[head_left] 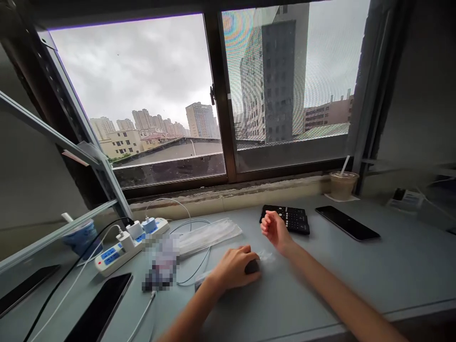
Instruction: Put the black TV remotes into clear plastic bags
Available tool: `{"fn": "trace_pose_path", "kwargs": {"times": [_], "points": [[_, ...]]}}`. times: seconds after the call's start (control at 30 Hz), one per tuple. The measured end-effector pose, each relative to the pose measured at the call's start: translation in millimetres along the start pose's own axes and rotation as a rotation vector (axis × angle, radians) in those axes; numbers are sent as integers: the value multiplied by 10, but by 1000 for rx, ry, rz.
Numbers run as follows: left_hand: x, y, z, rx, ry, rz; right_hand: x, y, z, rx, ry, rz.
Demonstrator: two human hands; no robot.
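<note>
My left hand (235, 267) is closed on a small dark rounded object (252, 267) at the middle of the desk. Its kind is not clear, and the fingers cover part of it. Crumpled clear plastic (266, 257) lies just right of this hand. My right hand (275, 231) is raised over the desk with its fingers curled in, and nothing shows in them. Behind it lie overlapping black keypads with small buttons (294, 219), partly hidden by the hand. Under my left wrist, the edge of another dark item (199, 283) peeks out.
A power strip (107, 260) with plugs and cables stands left, beside clear plastic packaging (210, 235) and a blurred-out patch. Black phone-like slabs (101, 308) lie at left; another (347, 222) lies right. A drink cup (342, 185) stands by the window; a blue cup (81, 237) stands left.
</note>
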State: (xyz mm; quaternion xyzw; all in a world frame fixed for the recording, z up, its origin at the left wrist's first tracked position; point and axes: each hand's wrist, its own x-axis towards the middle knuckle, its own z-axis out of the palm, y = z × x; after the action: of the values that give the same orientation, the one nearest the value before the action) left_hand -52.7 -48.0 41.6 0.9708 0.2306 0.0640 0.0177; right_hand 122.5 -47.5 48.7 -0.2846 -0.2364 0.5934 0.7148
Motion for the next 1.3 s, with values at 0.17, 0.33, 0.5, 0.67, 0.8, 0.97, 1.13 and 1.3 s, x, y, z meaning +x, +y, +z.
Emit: {"fn": "trace_pose_path", "kwargs": {"times": [0.17, 0.33, 0.5, 0.67, 0.8, 0.97, 1.13, 1.3], "points": [[2, -96, -15, -64, 3, 3, -36, -39, 43, 136, -39, 15], [4, -167, -54, -73, 158, -51, -49, -84, 23, 235, -89, 26], [31, -383, -53, 83, 390, -225, -71, -99, 24, 221, -139, 21], [4, -563, -46, 170, 462, -328, -131, -114, 46, 177, -178, 42], [-7, -584, -55, 195, 495, -386, -168, -116, 59, 144, -228, 49], [5, -549, -55, 188, 517, -379, -164, -117, 73, 141, -232, 55], [7, -541, -45, 188, 503, -395, -156, -130, 79, 123, -256, 61], [-27, -613, -46, 271, 379, -515, -163, -107, 63, 94, -259, 67]]}}
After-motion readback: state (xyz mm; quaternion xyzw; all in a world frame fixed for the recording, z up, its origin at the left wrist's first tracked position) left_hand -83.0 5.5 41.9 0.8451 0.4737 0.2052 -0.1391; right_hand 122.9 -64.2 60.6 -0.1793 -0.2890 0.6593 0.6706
